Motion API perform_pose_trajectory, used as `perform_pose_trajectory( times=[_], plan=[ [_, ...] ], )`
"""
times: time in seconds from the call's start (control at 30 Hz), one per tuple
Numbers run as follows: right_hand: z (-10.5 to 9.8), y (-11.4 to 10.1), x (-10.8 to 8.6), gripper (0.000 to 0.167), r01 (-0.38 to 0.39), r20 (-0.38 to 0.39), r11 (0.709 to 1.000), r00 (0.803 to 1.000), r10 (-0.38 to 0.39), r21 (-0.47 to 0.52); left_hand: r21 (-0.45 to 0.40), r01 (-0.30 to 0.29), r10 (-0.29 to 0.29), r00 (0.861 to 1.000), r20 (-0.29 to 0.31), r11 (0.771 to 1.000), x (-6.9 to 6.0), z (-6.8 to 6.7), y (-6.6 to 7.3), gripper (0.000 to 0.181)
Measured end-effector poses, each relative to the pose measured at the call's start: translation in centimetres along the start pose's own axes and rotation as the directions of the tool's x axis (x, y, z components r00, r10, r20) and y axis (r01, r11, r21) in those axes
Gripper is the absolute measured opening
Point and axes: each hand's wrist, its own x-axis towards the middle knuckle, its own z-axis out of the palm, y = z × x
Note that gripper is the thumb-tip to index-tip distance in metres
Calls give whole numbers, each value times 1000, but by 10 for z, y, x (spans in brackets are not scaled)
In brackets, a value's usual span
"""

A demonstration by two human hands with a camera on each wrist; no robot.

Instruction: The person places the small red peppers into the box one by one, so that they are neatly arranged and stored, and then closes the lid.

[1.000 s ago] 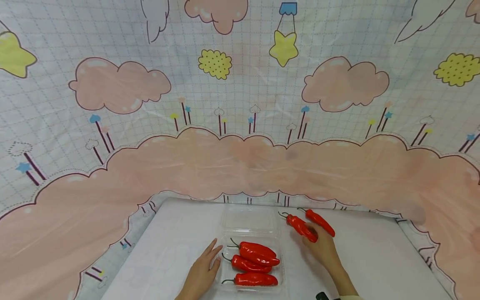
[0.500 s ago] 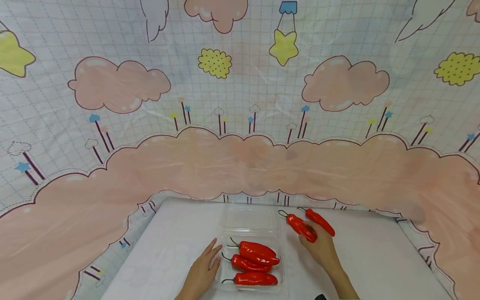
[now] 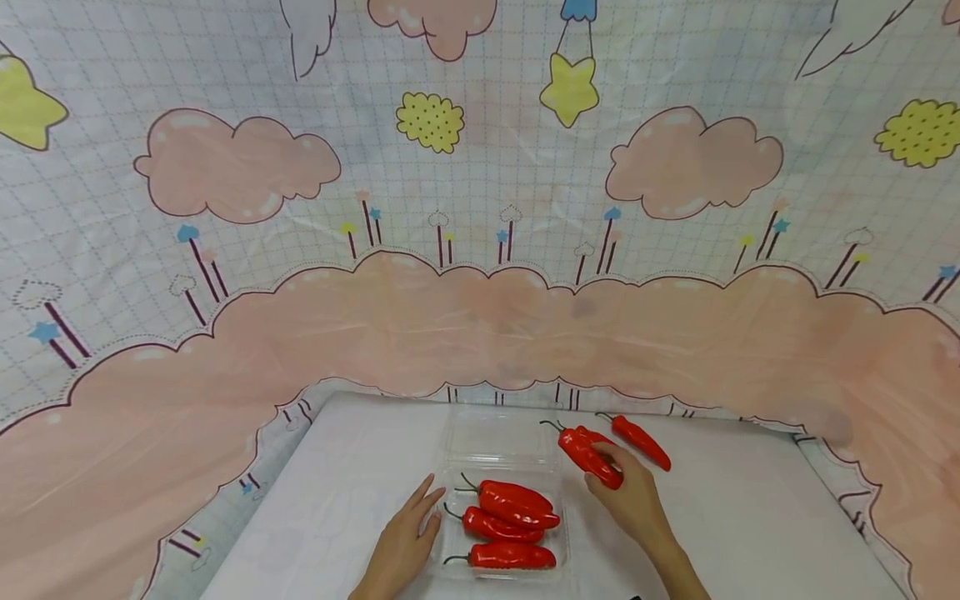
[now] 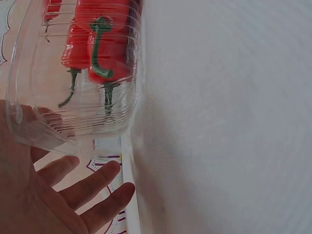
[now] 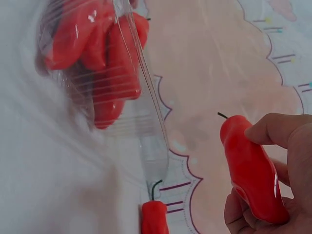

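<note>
My right hand [image 3: 630, 493] holds a red chili pepper [image 3: 587, 457], thumb on one side and fingers on the other. In the right wrist view, that pepper [image 5: 251, 170] is up off the table, its short dark stem pointing away from the palm. Behind it, partly covered, lies a second red pepper [image 3: 597, 435]; a third pepper [image 3: 641, 442] lies to the right. My left hand [image 3: 405, 537] lies at the left side of a clear plastic clamshell box [image 3: 566, 533], fingers spread; whether it touches is unclear. Several red peppers [image 3: 512, 556] with green stems lie inside the box.
The box's clear lid [image 3: 498, 437] is folded back flat towards the far edge. A white table [image 3: 750, 500] bears everything. Beyond it hangs a cloth [image 3: 480, 325] printed with clouds and stars.
The right hand has drawn its pepper left and towards the box, uncovering another pepper behind it. My left hand and the box have stayed put.
</note>
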Motion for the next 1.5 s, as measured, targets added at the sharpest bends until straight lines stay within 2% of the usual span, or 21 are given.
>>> perform_pose_trajectory(
  times=[0.4, 0.53, 0.87, 1.0, 1.23, 1.5],
  plan=[
    [15, -5, -10, 50, 66, -4, 996, 998, -66, 56, -4, 0, 0, 1000, 5, 1000, -1, 0, 1, 37],
    [19, -10, -12, 49, 54, 9, 995, 998, -55, 90, -4, 5, -5, 1000, 8, 1000, -1, -1, 2, 37],
    [29, -18, -20, 47, -11, 95, 989, 995, -3, 149, -5, 17, -17, 1000, 19, 1000, -1, -1, 2, 37],
    [31, -20, -24, 47, -15, 133, 984, 991, -9, 175, -4, 21, -21, 1000, 21, 1000, -1, 0, 2, 37],
    [33, -24, -30, 48, 28, 218, 980, 973, -72, 197, -4, 15, -15, 1000, 12, 1000, -1, -1, 2, 37],
    [38, -24, -35, 48, 99, 260, 982, 956, -138, 158, -2, 21, -21, 999, 25, 1000, -1, -2, 3, 37]
  ],
)
